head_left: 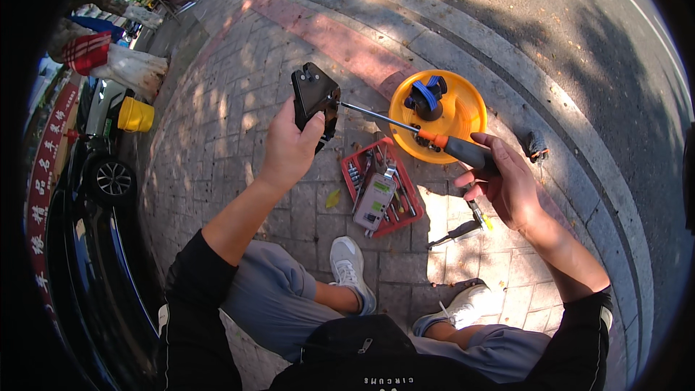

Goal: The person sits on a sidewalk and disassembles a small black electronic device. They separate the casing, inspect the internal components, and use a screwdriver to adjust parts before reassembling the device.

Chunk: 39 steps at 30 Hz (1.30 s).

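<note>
My left hand [286, 146] is closed round a black part with a flat plate [313, 93] and small screws or rivets on its face; its exact kind I cannot make out. In my right hand [512, 182] is a screwdriver [467, 152] with an orange and black handle, the fingers partly curled about its end. The steel shaft points left, its tip against or just beside the black part. Below the shaft stands an orange-yellow basin [476, 95], which holds a blue and black part [428, 98] and several small dark pieces.
A red tray [410, 226] with sockets, tools and a grey box-shaped device [375, 203] lies between my hands and feet. Beside it is a black-handled tool [463, 230]. Dark gloves [536, 146] lie near the curb. A black car [98, 224] and yellow bucket [135, 114] stand left.
</note>
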Each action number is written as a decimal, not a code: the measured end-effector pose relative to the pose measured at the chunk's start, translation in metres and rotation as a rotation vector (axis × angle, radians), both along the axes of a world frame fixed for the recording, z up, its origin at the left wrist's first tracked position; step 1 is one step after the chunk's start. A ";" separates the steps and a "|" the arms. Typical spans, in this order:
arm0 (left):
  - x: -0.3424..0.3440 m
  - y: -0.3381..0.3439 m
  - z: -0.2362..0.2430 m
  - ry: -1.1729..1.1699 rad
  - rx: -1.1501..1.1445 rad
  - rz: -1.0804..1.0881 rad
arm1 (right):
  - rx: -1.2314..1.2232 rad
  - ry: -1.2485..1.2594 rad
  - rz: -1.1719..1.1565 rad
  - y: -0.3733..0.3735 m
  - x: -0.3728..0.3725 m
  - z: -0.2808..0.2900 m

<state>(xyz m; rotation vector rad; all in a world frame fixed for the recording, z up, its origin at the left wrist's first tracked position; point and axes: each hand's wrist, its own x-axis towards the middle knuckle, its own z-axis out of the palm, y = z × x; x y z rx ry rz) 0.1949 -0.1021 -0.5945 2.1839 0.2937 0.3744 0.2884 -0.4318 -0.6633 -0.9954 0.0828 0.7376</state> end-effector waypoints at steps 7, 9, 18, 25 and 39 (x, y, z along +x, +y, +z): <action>0.002 -0.008 -0.004 -0.066 0.057 0.014 | 0.208 0.049 0.244 -0.005 0.005 -0.014; 0.001 -0.009 -0.005 -0.086 0.084 0.011 | 0.255 0.094 0.147 -0.005 0.004 -0.017; 0.002 -0.007 -0.011 -0.087 0.068 0.012 | 0.125 0.191 0.146 0.001 0.001 -0.033; -0.001 0.000 -0.015 -0.042 0.077 0.009 | 0.152 0.099 0.263 -0.003 0.006 -0.050; -0.001 0.002 -0.016 -0.033 0.004 -0.004 | 0.153 0.003 -0.005 0.001 0.005 -0.049</action>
